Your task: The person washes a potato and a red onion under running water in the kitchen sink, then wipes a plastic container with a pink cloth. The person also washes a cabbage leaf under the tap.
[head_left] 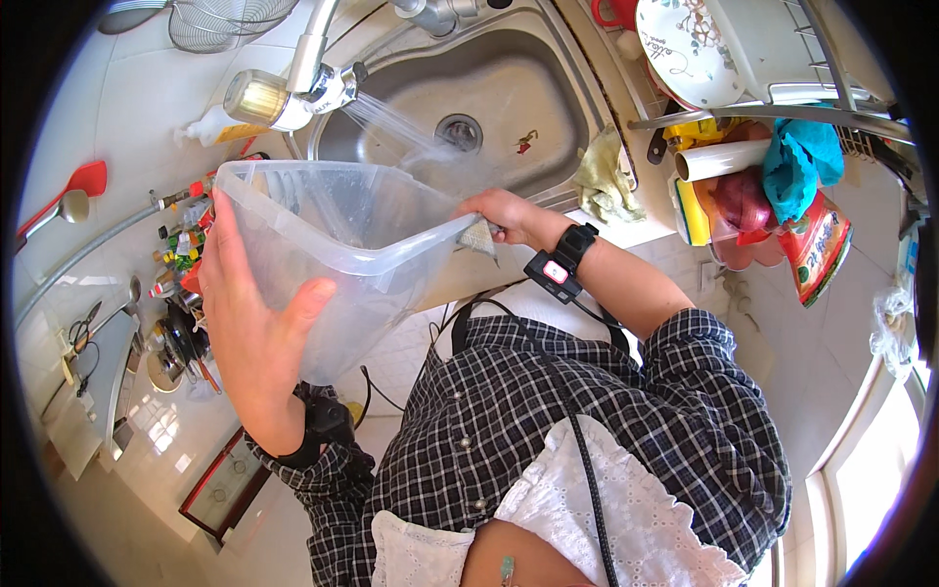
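A clear plastic bin (345, 293) is held tilted in front of the sink, its open top facing up and away from me. My left hand (249, 315) lies against its left wall, fingers along the side and thumb on the near face. At the right corner of the rim, my right hand (506, 216) grips the bin and a greyish cloth (478, 238). The cloth hangs partly below that hand. Beyond the bin, the faucet (330, 88) sprays water (411, 132) into the stainless steel sink (506, 66).
Small reddish-brown scraps (524, 141) lie near the drain (459, 133). A pale rag (607, 176) hangs on the sink's right edge. A dish rack (777, 114) with plates stands at the right, beside onions (744, 199) and a sponge (692, 213). Bottles (180, 246) crowd the left counter.
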A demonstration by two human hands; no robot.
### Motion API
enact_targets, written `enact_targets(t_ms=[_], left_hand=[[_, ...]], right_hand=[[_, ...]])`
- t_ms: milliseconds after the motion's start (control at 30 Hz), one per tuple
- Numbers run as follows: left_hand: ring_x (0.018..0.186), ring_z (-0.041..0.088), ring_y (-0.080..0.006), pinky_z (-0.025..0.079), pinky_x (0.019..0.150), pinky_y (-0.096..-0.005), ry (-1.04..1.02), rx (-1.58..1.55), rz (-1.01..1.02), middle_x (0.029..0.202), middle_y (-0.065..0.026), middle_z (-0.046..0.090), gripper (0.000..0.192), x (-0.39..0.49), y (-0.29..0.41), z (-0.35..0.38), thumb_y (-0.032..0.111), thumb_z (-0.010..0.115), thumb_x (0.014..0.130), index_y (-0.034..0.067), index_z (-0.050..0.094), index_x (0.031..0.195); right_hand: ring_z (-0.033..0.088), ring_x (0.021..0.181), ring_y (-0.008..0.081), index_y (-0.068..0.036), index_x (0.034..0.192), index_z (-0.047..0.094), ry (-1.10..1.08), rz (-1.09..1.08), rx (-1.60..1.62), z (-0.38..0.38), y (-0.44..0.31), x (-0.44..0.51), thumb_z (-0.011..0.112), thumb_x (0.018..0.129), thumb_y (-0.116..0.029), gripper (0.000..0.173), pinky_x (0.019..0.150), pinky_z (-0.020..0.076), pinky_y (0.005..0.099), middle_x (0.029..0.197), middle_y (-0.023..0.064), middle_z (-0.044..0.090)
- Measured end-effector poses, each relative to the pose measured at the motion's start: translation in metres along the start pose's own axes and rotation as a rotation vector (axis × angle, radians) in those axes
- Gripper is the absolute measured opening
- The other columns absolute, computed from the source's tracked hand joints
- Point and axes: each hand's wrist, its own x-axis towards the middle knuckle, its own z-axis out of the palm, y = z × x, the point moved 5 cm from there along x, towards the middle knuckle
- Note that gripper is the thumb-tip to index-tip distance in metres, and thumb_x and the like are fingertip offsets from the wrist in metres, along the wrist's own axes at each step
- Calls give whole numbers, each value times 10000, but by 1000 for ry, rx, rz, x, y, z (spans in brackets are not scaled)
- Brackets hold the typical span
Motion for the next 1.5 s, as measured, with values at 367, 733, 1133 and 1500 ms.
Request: enact_targets(t_ms=[367, 733, 1133, 1500], left_hand=[[1383, 429, -431, 345, 1135, -502, -3, 175, 111, 1510, -262, 440, 1269, 13, 46, -8, 856, 659, 667, 83, 292, 1603], [1418, 376, -462, 307, 1158, -530, 23, 40, 45, 1536, -305, 393, 1326, -1, 16, -5, 775, 779, 599, 79, 267, 1606], [1565, 132, -320, 180, 1238, -429, -55, -888, -197, 1686, -237, 111, 1136, -85, -74, 78, 589, 679, 901, 7, 31, 1630], [1435, 389, -275, 461, 1071, -417, 81, -1448, -677, 1622, -120, 290, 915, -122, -97, 159, -29, 483, 884, 205, 45, 1652]], right_hand=[[429, 403, 76, -25, 977, 745, -64, -30, 121, 7, -3, -12, 605, 970, -208, 230, 331, 262, 238, 662, 21, 615], [428, 399, 76, -41, 1067, 752, -59, -55, 64, 0, -23, -4, 564, 996, -198, 255, 338, 258, 236, 686, 6, 625], [389, 497, 56, -88, 1173, 714, 573, -517, -516, -37, -119, -69, 480, 1051, -269, 320, 411, 329, 251, 634, -66, 442], [612, 997, 99, 8, 1342, 621, 373, -851, -552, -30, -149, -105, 444, 1104, -281, 415, 933, 468, 258, 1092, 24, 693]])
